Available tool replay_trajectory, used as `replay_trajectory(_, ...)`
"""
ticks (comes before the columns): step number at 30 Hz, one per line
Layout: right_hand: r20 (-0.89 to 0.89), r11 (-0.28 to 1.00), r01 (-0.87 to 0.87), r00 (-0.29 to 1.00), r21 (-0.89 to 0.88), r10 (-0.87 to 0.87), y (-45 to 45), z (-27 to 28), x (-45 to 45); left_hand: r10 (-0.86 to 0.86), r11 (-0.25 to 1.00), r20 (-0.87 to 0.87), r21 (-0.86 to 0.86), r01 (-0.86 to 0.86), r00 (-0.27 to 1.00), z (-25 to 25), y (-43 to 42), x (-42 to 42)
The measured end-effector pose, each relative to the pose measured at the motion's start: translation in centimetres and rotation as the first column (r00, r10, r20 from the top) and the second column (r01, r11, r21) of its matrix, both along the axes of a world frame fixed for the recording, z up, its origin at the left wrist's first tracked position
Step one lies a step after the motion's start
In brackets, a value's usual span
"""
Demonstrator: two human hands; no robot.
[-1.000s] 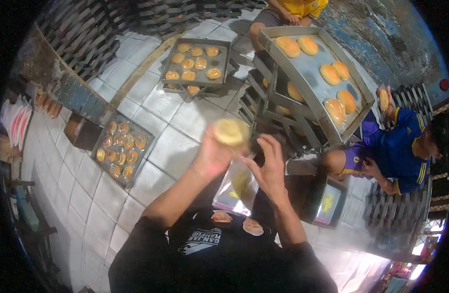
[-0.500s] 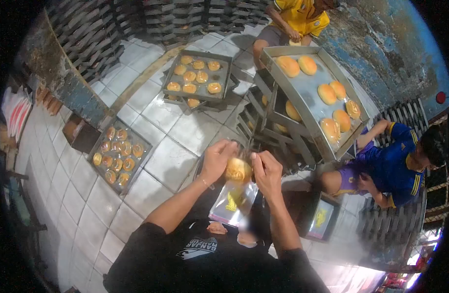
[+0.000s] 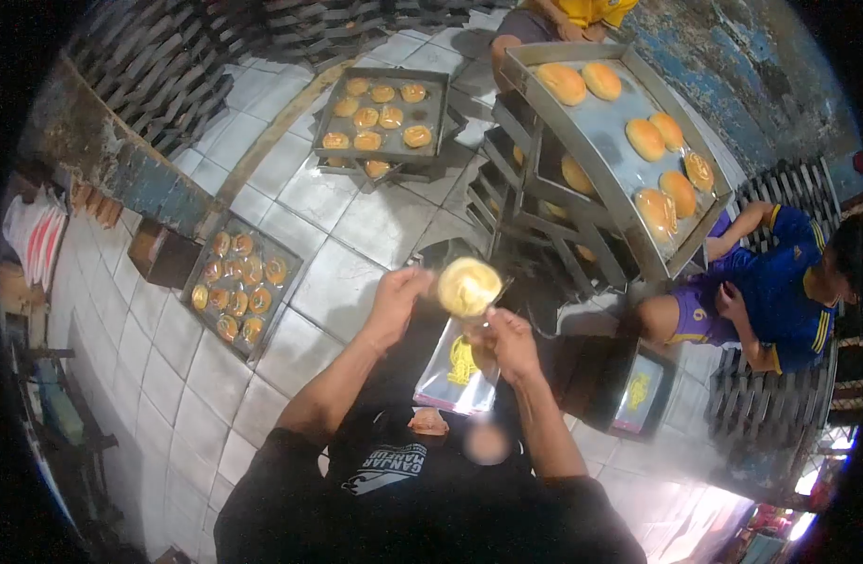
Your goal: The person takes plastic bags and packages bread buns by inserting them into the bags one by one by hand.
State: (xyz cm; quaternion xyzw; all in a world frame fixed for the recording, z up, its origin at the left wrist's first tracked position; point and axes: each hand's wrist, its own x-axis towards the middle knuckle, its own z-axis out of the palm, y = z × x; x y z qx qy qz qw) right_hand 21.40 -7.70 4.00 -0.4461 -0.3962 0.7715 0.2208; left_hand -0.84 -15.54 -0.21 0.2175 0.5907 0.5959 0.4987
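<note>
A round bun [image 3: 469, 287] hangs between my hands, its pale side towards me, in what looks like a clear plastic bag. My left hand [image 3: 396, 299] is closed in a pinch at the left side of the bag. My right hand [image 3: 511, 346] pinches the bag at the lower right of the bun. Below them, on my lap, lies a stack of clear plastic bags [image 3: 458, 371] with yellow print and a pink edge.
A tilted metal tray [image 3: 612, 160] of buns tops a stack of trays at the right. More trays of wrapped buns stand on the tiles: one tray [image 3: 386, 162] ahead, another tray [image 3: 286, 305] at the left. Two people sit nearby: one in yellow [image 3: 600, 13], one in blue [image 3: 779, 273].
The bun has turned to show its pale side and risen slightly. My left hand has moved left, away from it; my right hand has moved lower. The whole view has shifted a little.
</note>
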Motion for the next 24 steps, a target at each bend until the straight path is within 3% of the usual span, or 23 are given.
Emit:
replay_trajectory(2,-0.105,0.994,0.109,0.988,-0.010,-0.110,0.2,1.8,0.6,0.065,0.956,0.421,0.234,-0.178,0.905,1.9,2.2,0.6)
replay_trajectory(3,-0.062,0.967,0.152,0.988,0.205,-0.142,1.7,3.5,1.4,0.052,0.927,0.552,0.282,-0.245,0.832,2.4,3.5,0.6)
replay_trajectory(4,-0.024,0.893,0.185,0.981,0.410,-0.193,3.1,5.5,2.4,0.017,0.929,0.543,0.301,-0.214,0.839,3.9,4.5,0.6)
replay_trajectory(6,0.099,0.515,0.098,0.935,0.852,-0.341,6.2,11.1,4.0,0.132,0.942,0.210,0.277,-0.189,0.969,7.6,5.8,0.6)
replay_trajectory(7,0.126,0.335,0.019,0.906,0.942,-0.405,8.5,13.2,4.8,0.101,0.986,-0.197,0.150,-0.072,0.975,6.3,5.4,-1.0)
replay_trajectory(8,0.144,0.150,-0.082,0.870,0.985,-0.472,9.8,15.0,5.6,0.060,0.998,-0.347,0.019,-0.056,0.936,5.0,5.2,-2.0)
replay_trajectory(9,0.129,0.134,-0.071,0.862,0.988,-0.491,9.4,16.5,5.8,0.010,0.992,-0.484,-0.107,-0.071,0.875,3.1,4.8,-2.9)
replay_trajectory(11,0.145,-0.135,-0.342,0.678,0.930,-0.721,8.9,19.1,5.1,-0.067,0.985,-0.757,-0.156,-0.080,0.650,-6.5,2.5,-6.0)
replay_trajectory(12,0.300,0.093,-0.316,0.704,0.944,-0.644,8.0,17.4,6.1,0.084,0.996,-0.866,0.068,-0.050,0.493,-10.6,0.0,-6.6)
replay_trajectory(13,0.262,0.043,-0.285,0.801,0.958,-0.538,6.5,16.6,6.2,0.008,0.998,-0.946,-0.010,-0.056,0.323,-14.4,-3.2,-7.1)
replay_trajectory(14,0.350,0.300,-0.254,0.877,0.920,-0.330,4.2,16.6,5.9,-0.214,0.971,-0.922,-0.237,-0.033,0.323,-17.5,-6.9,-8.2)
replay_trajectory(15,0.357,0.262,-0.307,0.918,0.915,-0.170,3.3,14.2,5.9,-0.749,0.549,-0.435,-0.829,0.102,0.500,-12.8,-6.4,-8.3)
replay_trajectory(16,0.424,0.392,-0.382,0.906,0.837,-0.022,2.3,11.5,6.0,-0.659,0.594,-0.398,-0.796,0.117,0.638,-11.2,-8.0,-7.9)
replay_trajectory(17,0.544,0.287,-0.517,0.839,0.806,-0.017,2.2,9.0,6.3,-0.613,0.611,-0.371,-0.783,0.120,0.698,-10.6,-8.7,-7.7)
replay_trajectory(18,0.537,0.293,-0.509,0.844,0.810,-0.018,2.5,7.9,6.0,-0.562,0.628,-0.342,-0.769,0.120,0.753,-10.0,-9.4,-7.5)
replay_trajectory(19,0.594,0.294,-0.557,0.803,0.777,-0.046,2.6,7.0,5.7,-0.360,0.854,-0.636,-0.520,-0.035,0.682,-9.0,-8.9,-7.0)
replay_trajectory(20,0.650,0.304,-0.605,0.757,0.736,-0.067,2.1,6.4,5.5,-0.088,0.971,-0.827,-0.196,-0.138,0.556,-8.1,-8.6,-6.1)
replay_trajectory(21,0.425,0.339,-0.382,0.903,0.859,-0.058,2.2,6.9,4.4,0.084,0.994,-0.877,0.043,-0.096,0.474,-2.5,-5.9,-4.0)
replay_trajectory(22,0.306,0.368,-0.280,0.952,0.887,-0.012,3.1,7.6,3.1,0.102,0.995,-0.812,0.096,-0.040,0.575,3.1,-3.2,-2.1)
replay_trajectory(23,0.319,0.310,-0.302,0.948,0.902,-0.003,4.6,6.5,1.8,0.146,0.969,-0.867,0.223,0.108,0.477,6.6,-1.0,-0.2)
replay_trajectory(24,0.522,0.254,-0.483,0.845,0.838,-0.115,4.8,8.1,0.1,0.148,0.920,-0.896,0.280,0.274,0.417,11.9,1.0,2.9)
